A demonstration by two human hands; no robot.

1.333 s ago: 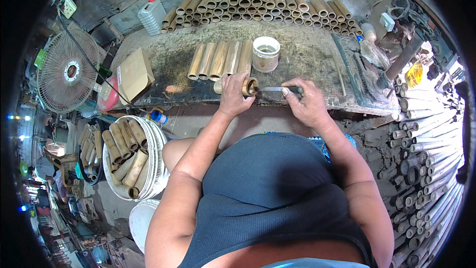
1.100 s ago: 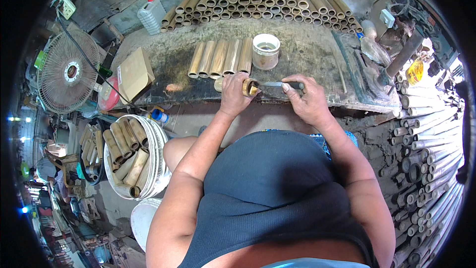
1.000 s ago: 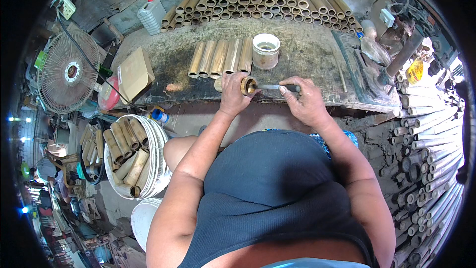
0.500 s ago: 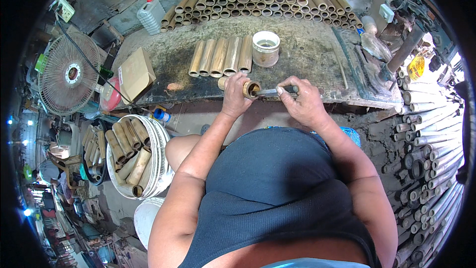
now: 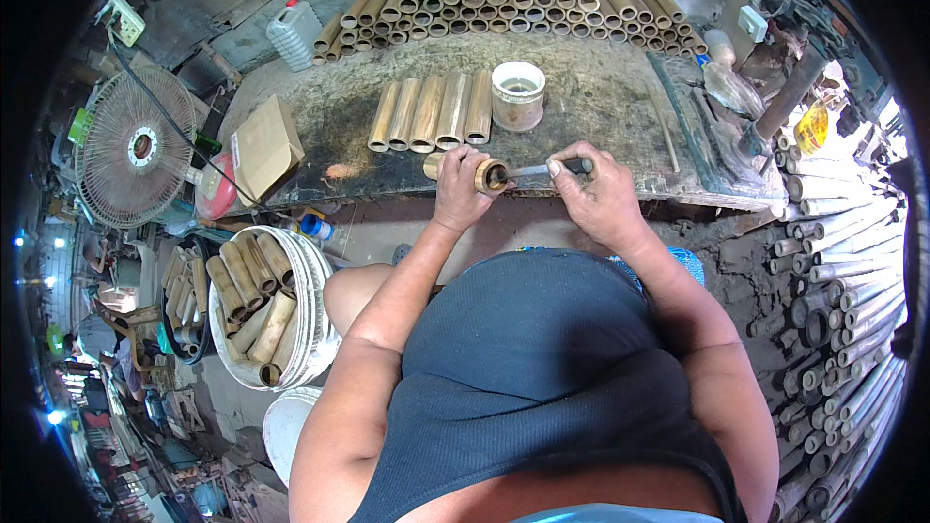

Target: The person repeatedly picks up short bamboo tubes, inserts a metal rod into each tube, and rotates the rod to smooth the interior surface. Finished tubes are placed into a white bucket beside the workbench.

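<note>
Near the front edge of the workbench, my left hand (image 5: 461,186) is closed around a short bamboo tube (image 5: 492,175), its open mouth turned to the right. My right hand (image 5: 599,192) pinches a slim grey tool with a dark end (image 5: 531,170) between thumb and fingers. The tool's left end reaches the tube's mouth; its tip cannot be made out. Just beyond my hands, several bamboo tubes (image 5: 426,114) lie side by side. Beside them stands a whitish round container (image 5: 518,110) with liquid inside.
Bamboo tubes (image 5: 484,12) are stacked along the bench's back. A jug (image 5: 294,34) and cardboard box (image 5: 265,148) sit left. A fan (image 5: 141,142) and white bucket (image 5: 318,315) of tubes stand at my left. Long poles (image 5: 852,281) are piled right; a vise-like tool (image 5: 775,116) is at the bench's right end.
My right hand has shifted slightly to the right with the slim tool, and its grip has turned a little. My left hand keeps the tube in nearly the same place.
</note>
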